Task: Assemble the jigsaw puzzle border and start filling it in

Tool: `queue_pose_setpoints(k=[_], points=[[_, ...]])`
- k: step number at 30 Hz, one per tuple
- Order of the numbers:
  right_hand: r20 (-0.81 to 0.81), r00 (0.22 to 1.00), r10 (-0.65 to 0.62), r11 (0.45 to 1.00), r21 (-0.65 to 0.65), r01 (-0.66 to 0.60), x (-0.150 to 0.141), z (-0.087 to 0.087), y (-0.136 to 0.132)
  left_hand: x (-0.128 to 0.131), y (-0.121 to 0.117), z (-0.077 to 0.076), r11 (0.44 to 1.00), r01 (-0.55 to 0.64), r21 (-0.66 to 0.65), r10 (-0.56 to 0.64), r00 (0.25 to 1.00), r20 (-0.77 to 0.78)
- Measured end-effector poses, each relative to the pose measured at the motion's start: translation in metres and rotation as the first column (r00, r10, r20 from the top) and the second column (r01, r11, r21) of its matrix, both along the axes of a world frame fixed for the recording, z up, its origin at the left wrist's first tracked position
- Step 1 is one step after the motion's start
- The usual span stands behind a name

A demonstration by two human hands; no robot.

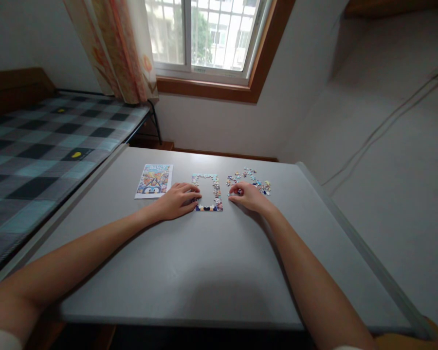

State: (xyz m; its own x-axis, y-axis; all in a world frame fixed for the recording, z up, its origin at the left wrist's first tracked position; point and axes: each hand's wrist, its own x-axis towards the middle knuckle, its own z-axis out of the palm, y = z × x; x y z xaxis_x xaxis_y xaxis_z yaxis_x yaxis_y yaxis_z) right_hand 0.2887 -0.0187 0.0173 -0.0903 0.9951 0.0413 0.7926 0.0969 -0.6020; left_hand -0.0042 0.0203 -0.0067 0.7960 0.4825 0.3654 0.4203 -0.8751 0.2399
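Observation:
A jigsaw border frame (216, 192) lies on the grey table (190, 262), its middle still bare. My left hand (178, 199) rests on the frame's left side, fingers curled and pressing down on it. My right hand (245, 195) sits just right of the frame, fingers pinched together at the edge of the loose puzzle pieces (251, 179); whether a piece is between them is too small to tell. A printed reference picture (154, 181) lies flat to the left of my left hand.
A bed with a checked cover (40, 146) runs along the table's left side. A window (204, 36) and a curtain (117, 48) are behind the table. A white wall with a cable (387, 121) stands close on the right.

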Motion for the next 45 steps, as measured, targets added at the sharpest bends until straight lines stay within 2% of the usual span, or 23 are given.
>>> queue_pose_setpoints(k=[4, 9, 15, 18, 22, 25, 28, 45], points=[[-0.059, 0.998, -0.020, 0.999, -0.026, 0.018, -0.001, -0.001, -0.001, 0.000, -0.001, 0.002, 1.000, -0.001, -0.009, 0.001, 1.000, 0.000], [-0.208, 0.978, 0.014, 0.999, -0.042, -0.024, -0.004, -0.002, 0.000, -0.001, -0.001, 0.002, 1.000, 0.001, -0.003, -0.001, 1.000, -0.010], [-0.433, 0.901, 0.012, 1.000, -0.021, -0.023, -0.016, 0.003, -0.002, -0.002, 0.001, -0.002, 1.000, 0.003, -0.002, -0.003, 1.000, -0.008], [-0.622, 0.783, -0.018, 0.999, -0.033, -0.004, -0.026, 0.002, -0.003, -0.001, 0.000, -0.001, 1.000, 0.006, -0.003, -0.006, 1.000, -0.008], [-0.829, 0.548, -0.113, 0.989, -0.147, -0.019, -0.038, -0.003, -0.002, 0.000, 0.000, 0.000, 1.000, 0.004, -0.010, -0.004, 1.000, 0.004], [-0.896, 0.413, -0.164, 0.981, -0.190, -0.022, -0.042, -0.006, 0.001, 0.000, 0.000, 0.000, 1.000, 0.003, -0.010, -0.003, 1.000, -0.001], [-0.923, 0.337, -0.186, 0.980, -0.198, 0.001, -0.042, -0.010, 0.003, -0.001, 0.000, 0.000, 1.000, -0.001, -0.015, 0.001, 1.000, -0.011], [-0.909, 0.308, -0.280, 0.958, -0.287, 0.023, -0.043, -0.017, 0.002, -0.001, 0.001, -0.001, 1.000, -0.003, -0.026, 0.003, 1.000, -0.016]])
